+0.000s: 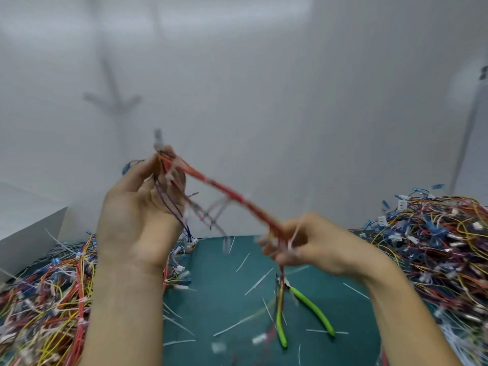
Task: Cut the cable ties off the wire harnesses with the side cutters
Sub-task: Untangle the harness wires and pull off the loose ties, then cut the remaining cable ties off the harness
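A wire harness (227, 192) of mostly red wires stretches in the air between both hands, blurred by motion. My left hand (142, 207) is raised and pinches its upper end between thumb and fingertips. My right hand (311, 244), lower and to the right, grips the other end, with wires hanging below it. White cable ties show along the bundle. The side cutters (314, 310), with green handles, lie on the green mat (224, 281) below my right hand, untouched.
A pile of coloured wire harnesses (45, 299) fills the left side and a larger pile (435, 247) fills the right. Several cut white tie pieces (260, 281) lie scattered on the mat. A white box (29, 233) stands at far left, with a white wall behind.
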